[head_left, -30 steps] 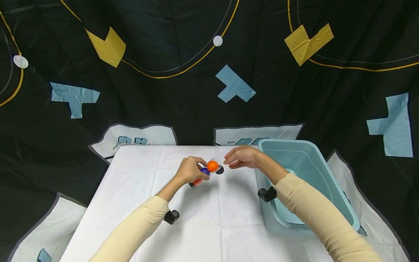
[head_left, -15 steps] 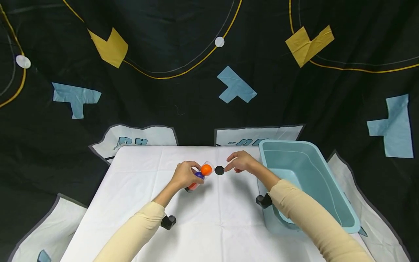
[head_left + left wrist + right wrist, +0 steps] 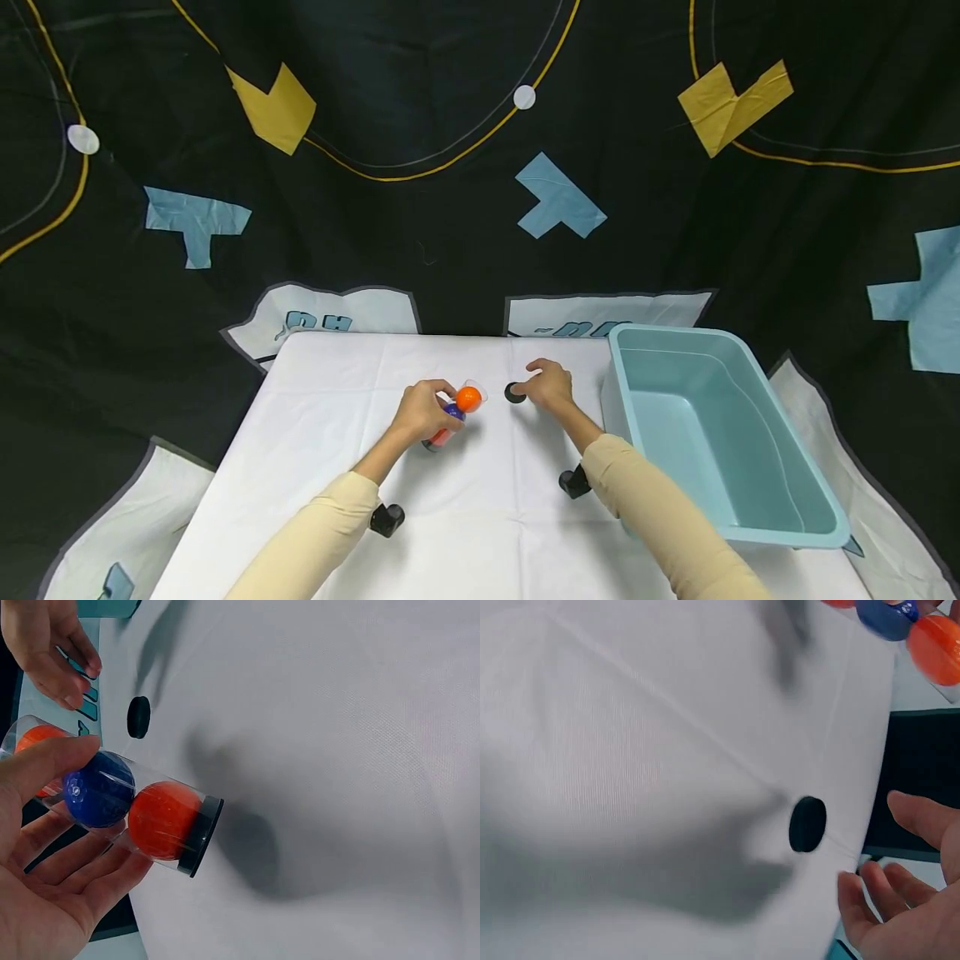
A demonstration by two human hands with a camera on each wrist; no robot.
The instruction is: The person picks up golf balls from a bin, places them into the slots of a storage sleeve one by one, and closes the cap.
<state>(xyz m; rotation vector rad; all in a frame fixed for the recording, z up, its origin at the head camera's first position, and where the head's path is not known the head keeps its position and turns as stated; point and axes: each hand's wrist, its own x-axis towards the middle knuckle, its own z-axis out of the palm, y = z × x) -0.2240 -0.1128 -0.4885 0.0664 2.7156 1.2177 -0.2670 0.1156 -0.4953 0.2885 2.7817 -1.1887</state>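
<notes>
My left hand (image 3: pixel 420 412) grips a clear plastic tube (image 3: pixel 132 796) between thumb and fingers, tilted and raised over the white cloth. Inside it sit an orange ball (image 3: pixel 468 398) at the far end, a blue ball (image 3: pixel 97 790) and a red-orange ball (image 3: pixel 163 820). A black cap (image 3: pixel 200 837) closes the near end, while the far end shows no cap. On the cloth to the right lies a loose round black cap (image 3: pixel 808 824). Above it hovers my right hand (image 3: pixel 550 386), fingers loosely spread and holding nothing; its fingertips overlap the cap in the head view.
A light blue plastic basin (image 3: pixel 780 538) stands on the right side of the white-covered table (image 3: pixel 465 533), beside my right forearm. A black curtain (image 3: pixel 420 242) with yellow and blue patches hangs behind the table's far edge. Black wrist cameras hang below both wrists.
My right hand has moved away from the tube's end, down and left toward the loose cap. My left hand has drawn the tube slightly left and down, away from that cap.
</notes>
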